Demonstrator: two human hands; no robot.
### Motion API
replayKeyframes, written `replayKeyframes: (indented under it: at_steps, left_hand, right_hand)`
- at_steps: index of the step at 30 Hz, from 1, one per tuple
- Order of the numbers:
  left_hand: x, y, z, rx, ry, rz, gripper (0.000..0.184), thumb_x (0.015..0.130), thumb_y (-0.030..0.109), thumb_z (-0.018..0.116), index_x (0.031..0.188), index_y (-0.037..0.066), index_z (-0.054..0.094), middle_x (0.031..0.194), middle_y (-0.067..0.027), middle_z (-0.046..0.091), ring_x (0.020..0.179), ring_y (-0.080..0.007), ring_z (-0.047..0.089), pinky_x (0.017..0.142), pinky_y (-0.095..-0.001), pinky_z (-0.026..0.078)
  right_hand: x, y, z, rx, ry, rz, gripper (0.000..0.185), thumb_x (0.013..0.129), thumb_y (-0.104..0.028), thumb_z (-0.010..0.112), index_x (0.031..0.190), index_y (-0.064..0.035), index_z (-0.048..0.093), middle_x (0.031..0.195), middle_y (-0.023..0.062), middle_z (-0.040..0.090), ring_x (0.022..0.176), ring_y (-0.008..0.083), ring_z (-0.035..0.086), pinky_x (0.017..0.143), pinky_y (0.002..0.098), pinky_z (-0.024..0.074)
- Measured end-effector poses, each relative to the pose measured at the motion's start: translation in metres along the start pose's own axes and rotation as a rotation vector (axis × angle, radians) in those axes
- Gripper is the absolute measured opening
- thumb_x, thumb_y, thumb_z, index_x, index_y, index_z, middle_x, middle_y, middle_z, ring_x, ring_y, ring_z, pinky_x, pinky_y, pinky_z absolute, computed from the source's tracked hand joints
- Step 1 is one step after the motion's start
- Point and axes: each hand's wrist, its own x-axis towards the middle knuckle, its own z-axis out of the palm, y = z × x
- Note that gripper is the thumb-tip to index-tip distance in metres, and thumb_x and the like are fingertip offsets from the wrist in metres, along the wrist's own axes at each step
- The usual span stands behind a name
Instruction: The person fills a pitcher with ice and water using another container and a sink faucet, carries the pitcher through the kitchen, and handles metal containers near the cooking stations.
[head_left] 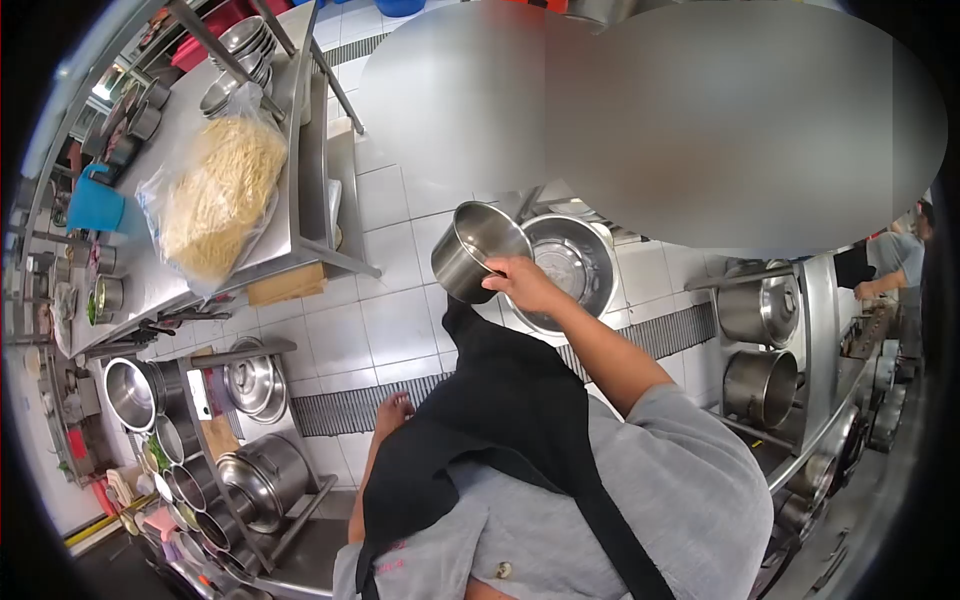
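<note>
My right hand (524, 284) grips a deep stainless steel pot (458, 262) by its rim, holding it tilted in front of my black apron (510, 390). Just beyond and to the right of the pot is a wide metal basin (604, 265), partly hidden by the pot and my forearm. My left hand (394, 410) hangs low beside the apron, its fingers loosely curled and apart, with nothing visible in them.
On the steel table (165, 280) at left lie a clear plastic bag of noodles (225, 190), a blue jug (95, 205) and stacked metal bowls (245, 40). Shelves with pots (760, 385) flank me. A drain grate (370, 405) crosses the tiled floor. Another person (895, 265) stands far right.
</note>
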Motion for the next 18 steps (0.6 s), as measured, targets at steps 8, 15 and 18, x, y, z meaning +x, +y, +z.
replayKeyframes:
  at_steps: [8,15,18]
  left_hand:
    - [0.171,0.214,-0.064,0.047,-0.075,0.143,0.031,0.082,0.015,0.054,0.111,0.005,0.057,0.075,-0.0093,0.062,0.068,-0.0159,0.059,0.062,-0.0301,0.047]
    - [0.309,0.343,-0.093,0.289,-0.022,0.254,0.031,0.080,0.017,0.056,0.109,0.006,0.059,0.080,-0.0142,0.064,0.073,-0.0237,0.061,0.069,-0.0355,0.048]
    - [0.361,0.365,-0.095,0.406,-0.090,0.330,0.032,0.080,0.016,0.056,0.110,0.005,0.058,0.078,-0.0115,0.064,0.073,-0.0207,0.060,0.069,-0.0331,0.048]
  right_hand:
    - [0.113,0.037,-0.039,-0.010,0.039,0.043,0.021,0.082,-0.019,0.057,0.088,0.0013,0.055,0.084,0.0208,0.056,0.084,0.0401,0.053,0.071,0.0443,0.0412]
    - [0.196,0.013,-0.095,0.014,0.091,0.139,0.019,0.082,-0.015,0.059,0.087,0.0023,0.054,0.083,0.0208,0.055,0.083,0.0403,0.052,0.069,0.0422,0.0405]
    - [0.217,-0.011,-0.116,0.010,0.119,0.081,0.017,0.083,-0.013,0.059,0.088,0.0026,0.055,0.081,0.0193,0.054,0.080,0.0392,0.053,0.069,0.0408,0.0411]
